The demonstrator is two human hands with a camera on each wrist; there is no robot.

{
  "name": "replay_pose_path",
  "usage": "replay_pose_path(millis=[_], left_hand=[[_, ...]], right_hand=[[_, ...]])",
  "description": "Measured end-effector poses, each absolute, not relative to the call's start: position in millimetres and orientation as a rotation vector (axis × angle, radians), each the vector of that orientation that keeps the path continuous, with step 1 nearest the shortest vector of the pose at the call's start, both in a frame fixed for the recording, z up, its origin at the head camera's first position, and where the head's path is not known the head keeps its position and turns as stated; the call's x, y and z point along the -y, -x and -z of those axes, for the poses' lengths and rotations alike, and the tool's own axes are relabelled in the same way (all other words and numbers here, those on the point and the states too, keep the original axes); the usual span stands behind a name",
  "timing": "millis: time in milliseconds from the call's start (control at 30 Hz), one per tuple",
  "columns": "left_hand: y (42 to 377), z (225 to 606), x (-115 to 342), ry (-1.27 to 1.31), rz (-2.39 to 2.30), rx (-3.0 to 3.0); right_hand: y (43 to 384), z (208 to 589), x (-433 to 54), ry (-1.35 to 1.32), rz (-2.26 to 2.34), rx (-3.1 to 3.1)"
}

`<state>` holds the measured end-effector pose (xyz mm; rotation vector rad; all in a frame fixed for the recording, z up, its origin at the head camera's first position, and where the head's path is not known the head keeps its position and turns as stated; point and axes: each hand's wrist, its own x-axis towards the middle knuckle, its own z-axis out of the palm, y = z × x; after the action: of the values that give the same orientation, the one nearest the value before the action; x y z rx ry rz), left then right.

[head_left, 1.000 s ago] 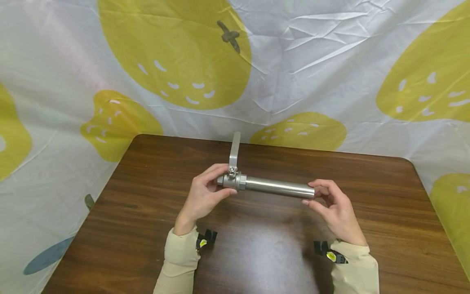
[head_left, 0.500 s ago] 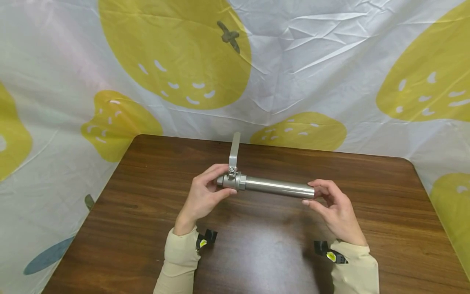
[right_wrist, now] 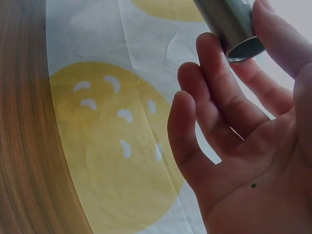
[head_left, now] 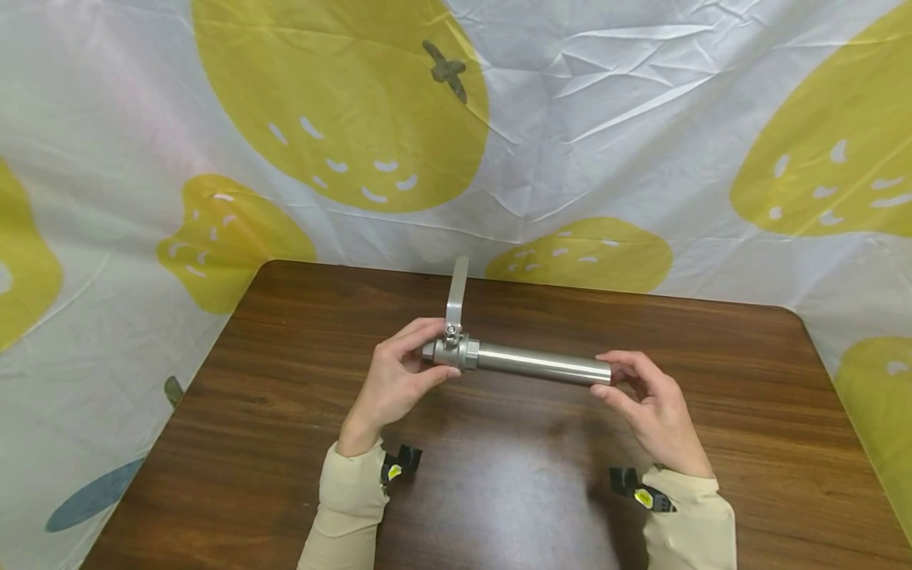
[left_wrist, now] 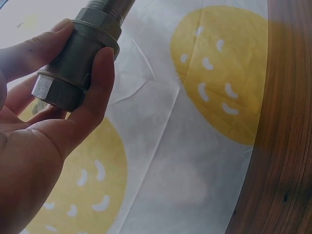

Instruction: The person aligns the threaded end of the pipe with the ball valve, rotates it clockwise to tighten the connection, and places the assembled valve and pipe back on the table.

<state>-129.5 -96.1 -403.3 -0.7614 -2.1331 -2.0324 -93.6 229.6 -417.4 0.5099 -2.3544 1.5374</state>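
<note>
Over the table, a steel ball valve (head_left: 449, 353) with a long flat lever handle (head_left: 457, 294) joins a shiny metal pipe (head_left: 545, 362) that runs to the right. My left hand (head_left: 395, 381) grips the valve body, thumb on the near side and fingers on the far side. The lever points away from me, toward the back. At the pipe's free end, my right hand (head_left: 657, 412) pinches the tube between thumb and fingertips. The right wrist view shows the hollow pipe end (right_wrist: 245, 49). In the left wrist view, the valve's hexagonal end (left_wrist: 61, 91) faces my palm.
A brown wood-grain table (head_left: 513, 491) lies beneath both hands. Behind it and at the sides hangs a white cloth (head_left: 527, 174) printed with yellow fruit. Black wrist cameras (head_left: 651, 497) are strapped over the beige sleeves (head_left: 349, 499).
The valve and pipe have shifted very slightly right. My right fingertips have moved a little at the pipe's end, while my left hand keeps its hold.
</note>
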Motion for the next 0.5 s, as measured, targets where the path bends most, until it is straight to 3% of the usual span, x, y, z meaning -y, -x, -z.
replay_pose_path(millis=[500], left_hand=[[129.4,404.0,94.5,0.768,2.046,2.131]], right_hand=[[92.5,415.4,-228.8,-0.382,-1.485,2.446]])
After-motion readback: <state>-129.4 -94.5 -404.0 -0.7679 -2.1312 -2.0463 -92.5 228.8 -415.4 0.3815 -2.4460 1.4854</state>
